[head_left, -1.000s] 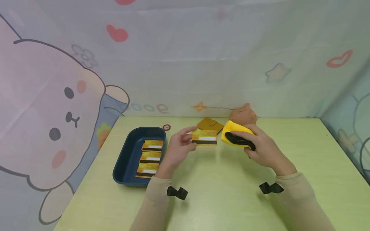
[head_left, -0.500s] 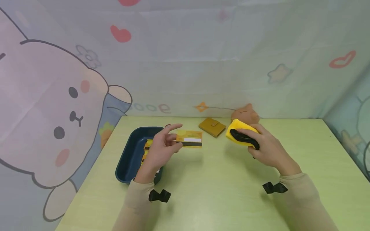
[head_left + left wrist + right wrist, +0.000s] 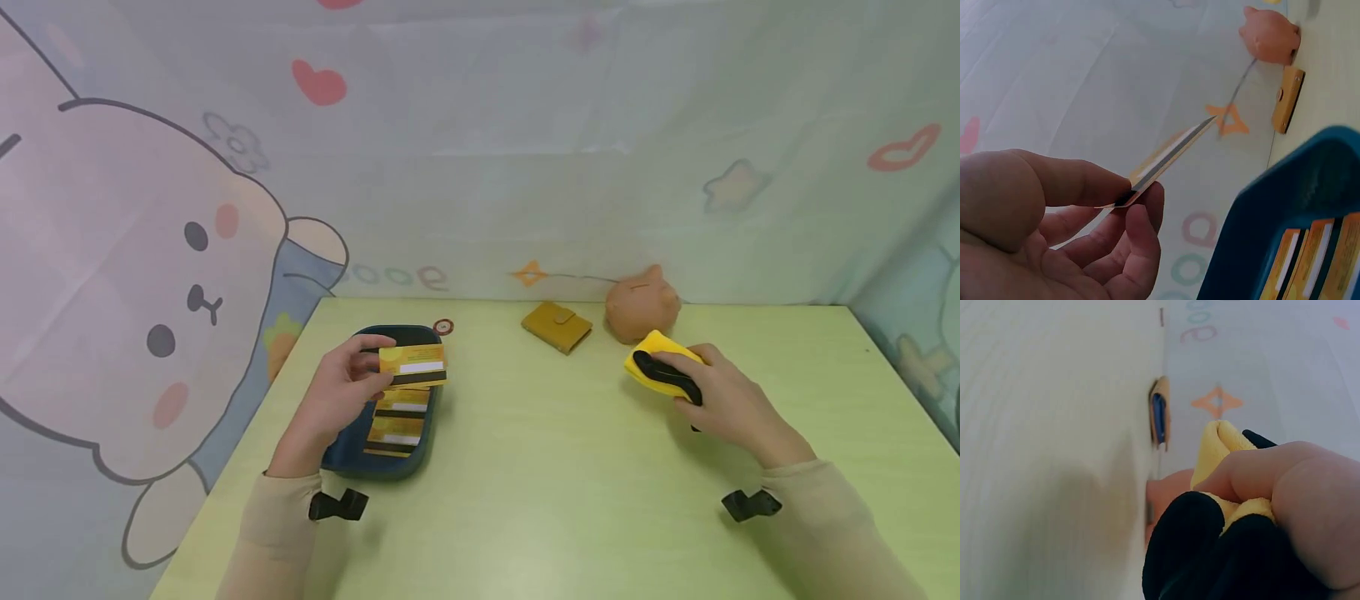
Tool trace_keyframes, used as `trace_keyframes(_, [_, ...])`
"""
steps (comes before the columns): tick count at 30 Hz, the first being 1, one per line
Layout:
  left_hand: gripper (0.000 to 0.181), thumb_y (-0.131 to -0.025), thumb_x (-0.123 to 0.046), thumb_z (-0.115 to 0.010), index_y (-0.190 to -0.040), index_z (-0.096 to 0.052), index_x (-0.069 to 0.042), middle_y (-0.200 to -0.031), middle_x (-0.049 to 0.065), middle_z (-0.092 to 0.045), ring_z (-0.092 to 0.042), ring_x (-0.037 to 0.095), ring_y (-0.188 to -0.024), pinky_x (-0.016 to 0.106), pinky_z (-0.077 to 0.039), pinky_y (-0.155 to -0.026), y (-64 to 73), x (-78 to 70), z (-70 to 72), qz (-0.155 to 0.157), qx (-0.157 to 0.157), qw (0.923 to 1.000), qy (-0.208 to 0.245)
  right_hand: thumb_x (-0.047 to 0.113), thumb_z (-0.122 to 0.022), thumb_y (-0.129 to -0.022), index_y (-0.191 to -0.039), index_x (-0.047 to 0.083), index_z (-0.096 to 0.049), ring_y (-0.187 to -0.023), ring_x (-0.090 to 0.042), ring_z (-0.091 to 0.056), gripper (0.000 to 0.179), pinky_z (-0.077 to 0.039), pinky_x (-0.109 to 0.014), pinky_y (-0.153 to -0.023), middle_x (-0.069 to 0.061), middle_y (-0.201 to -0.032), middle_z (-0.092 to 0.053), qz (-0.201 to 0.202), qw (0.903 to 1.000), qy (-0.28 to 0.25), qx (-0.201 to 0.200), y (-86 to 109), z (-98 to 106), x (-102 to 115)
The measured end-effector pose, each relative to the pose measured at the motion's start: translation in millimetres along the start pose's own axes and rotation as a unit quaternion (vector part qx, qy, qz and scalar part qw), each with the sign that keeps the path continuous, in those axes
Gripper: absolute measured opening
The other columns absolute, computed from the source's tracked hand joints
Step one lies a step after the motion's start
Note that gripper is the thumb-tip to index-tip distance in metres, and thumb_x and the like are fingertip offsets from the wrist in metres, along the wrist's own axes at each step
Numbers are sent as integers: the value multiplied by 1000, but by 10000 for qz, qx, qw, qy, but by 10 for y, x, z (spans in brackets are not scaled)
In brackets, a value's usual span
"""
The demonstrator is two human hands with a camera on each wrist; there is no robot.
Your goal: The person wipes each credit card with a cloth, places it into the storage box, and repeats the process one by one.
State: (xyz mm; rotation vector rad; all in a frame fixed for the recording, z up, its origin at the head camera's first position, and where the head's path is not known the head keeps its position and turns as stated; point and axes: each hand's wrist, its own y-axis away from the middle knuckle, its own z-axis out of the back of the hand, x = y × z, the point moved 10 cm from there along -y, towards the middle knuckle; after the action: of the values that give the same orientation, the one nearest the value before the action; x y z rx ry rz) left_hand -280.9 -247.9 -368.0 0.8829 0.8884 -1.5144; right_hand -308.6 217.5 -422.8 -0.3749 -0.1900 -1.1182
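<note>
My left hand (image 3: 333, 396) pinches a yellow-orange card (image 3: 412, 354) between thumb and fingers, above the far part of a dark blue tray (image 3: 429, 437). The card shows a white strip and a dark stripe; in the left wrist view the card (image 3: 1172, 153) is tilted, nearly edge-on. Several similar cards (image 3: 395, 432) lie inside the tray, partly hidden by the held card. Over the table's right side, my right hand (image 3: 723, 396) grips a bunched yellow cloth (image 3: 660, 342) with a soft-looking black part (image 3: 1185, 537); the kind of black part is unclear.
Along the back of the table (image 3: 540, 483) sit a mustard wallet (image 3: 557, 327), an orange-pink piggy bank (image 3: 641, 308) and a small round red-and-white chip (image 3: 443, 327). A printed curtain (image 3: 525, 150) hangs behind them.
My left hand has carried the card leftward from the middle of the table to above the tray. My right hand, still gripping the cloth, has moved right and slightly down, uncovering the piggy bank.
</note>
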Motion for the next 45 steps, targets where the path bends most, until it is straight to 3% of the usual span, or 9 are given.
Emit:
trace_keyframes(4, [41,-101,0,-63,-142,-56,0,-115,21,-61,-68,22,-91,37,-63,-84,13,195,151,310,207,9992,-137,11,-80,-88,-150,17,-55,-103,-45,-62,67,-57,-56,-65,-30,-134,-50,-140,9998,134,81,74,-2,-129])
trace_keyframes(10, [36,-101,2,-61,-136,-58,4,-103,17,-62,-69,24,-90,31,-62,-78,17,460,244,728,652,9941,-476,17,-77,-91,-151,16,-52,-101,-46,-62,66,-56,-54,-61,-33,-132,-49,-379,9986,264,275,145,-23,-281])
trace_keyframes(17, [33,-96,6,-59,-129,-60,4,-87,8,-55,-63,23,-73,38,-60,-70,23,662,88,1050,1372,9811,-875,22,-75,-93,-154,17,-49,-101,-47,-61,66,-55,-51,-58,-33,-132,-51,-521,9957,593,482,171,-74,-348])
trace_keyframes(22, [33,-92,10,-59,-125,-62,2,-77,7,-52,-59,21,-66,35,-55,-64,1,759,-20,1193,1577,9727,-1216,25,-75,-94,-154,16,-47,-101,-47,-61,67,-54,-51,-55,-36,-133,-50,-594,9939,654,667,179,-119,-366])
trace_keyframes(27, [34,-89,12,-59,-121,-63,1,-82,10,-58,-63,23,-67,35,-58,-65,-13,800,-79,1339,1689,9644,-1535,27,-74,-94,-155,15,-46,-101,-48,-62,68,-54,-52,-57,-37,-134,-47,-754,9921,562,836,218,-171,-388])
trace_keyframes(35, [30,-88,11,-63,-116,-66,0,-86,12,-61,-63,22,-71,36,-62,-66,-4,768,-141,1286,1812,9521,-2101,29,-74,-94,-155,10,-46,-106,-51,-61,69,-56,-61,-65,-38,-135,-47,-790,9914,439,945,264,-239,-385])
trace_keyframes(45, [31,-89,5,-68,-120,-65,0,-94,12,-68,-67,24,-75,34,-59,-63,27,742,-149,1430,1794,9403,-2516,47,-73,-96,-157,12,-41,-112,-58,-56,77,-56,-64,-67,-40,-138,-43,-864,9899,372,1060,263,-246,-365])
